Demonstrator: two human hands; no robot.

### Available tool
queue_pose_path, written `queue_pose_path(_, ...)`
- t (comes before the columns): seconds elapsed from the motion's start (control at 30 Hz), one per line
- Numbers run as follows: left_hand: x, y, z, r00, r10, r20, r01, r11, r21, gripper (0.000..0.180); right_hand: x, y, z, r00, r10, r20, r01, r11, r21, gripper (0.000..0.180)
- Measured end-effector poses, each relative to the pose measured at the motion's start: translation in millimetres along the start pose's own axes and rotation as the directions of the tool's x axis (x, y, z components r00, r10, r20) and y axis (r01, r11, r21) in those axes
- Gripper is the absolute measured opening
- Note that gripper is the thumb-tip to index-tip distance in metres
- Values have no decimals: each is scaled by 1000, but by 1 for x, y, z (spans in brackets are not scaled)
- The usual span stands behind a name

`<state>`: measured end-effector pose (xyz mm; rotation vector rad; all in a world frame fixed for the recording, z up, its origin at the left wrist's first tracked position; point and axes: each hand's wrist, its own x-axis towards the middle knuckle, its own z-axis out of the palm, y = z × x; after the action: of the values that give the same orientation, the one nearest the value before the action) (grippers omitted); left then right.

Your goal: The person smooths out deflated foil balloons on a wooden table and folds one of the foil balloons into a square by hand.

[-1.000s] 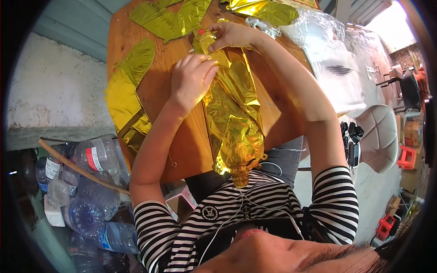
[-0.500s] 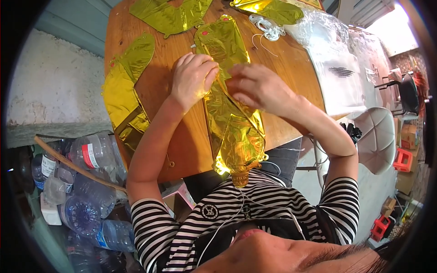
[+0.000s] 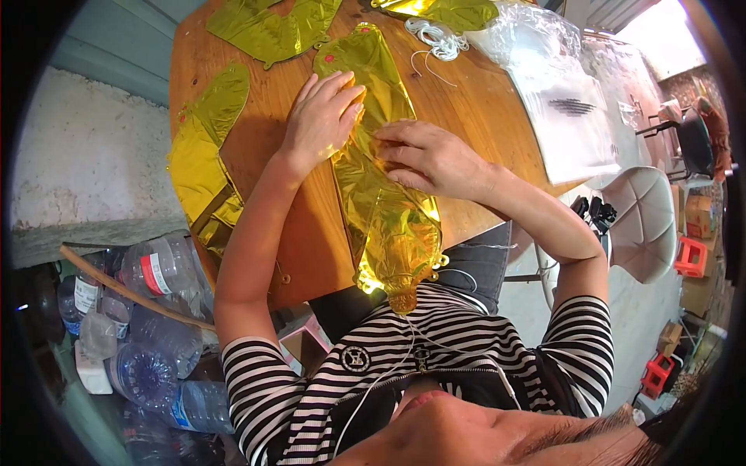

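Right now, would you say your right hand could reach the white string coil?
Probably yes: the right hand is at the long gold foil piece, with little but wooden tabletop between it and the white string coil.

A single upright fisheye view looks steeply down from the person's head, close in, centred on the gold foil balloon (image 3: 371,186); the wooden table (image 3: 482,116) spreads ahead, the striped top (image 3: 458,330) fills the lower part, and a padded chair (image 3: 646,225) lies farther off, rightward.
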<state>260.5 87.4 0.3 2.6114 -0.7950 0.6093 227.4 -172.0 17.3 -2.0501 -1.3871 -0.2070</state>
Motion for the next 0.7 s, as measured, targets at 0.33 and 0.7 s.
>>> queue_pose_path(0.33,-1,-1,1,999,-7,-38,5,998,-58,27,-7,17,-5,982,180,-51,-186,959,-216,36)
queue_pose_path(0.7,0,-4,3,997,-8,-79,-5,987,-158,23,-4,16,-12,979,202,-26,-202,951,-232,50)
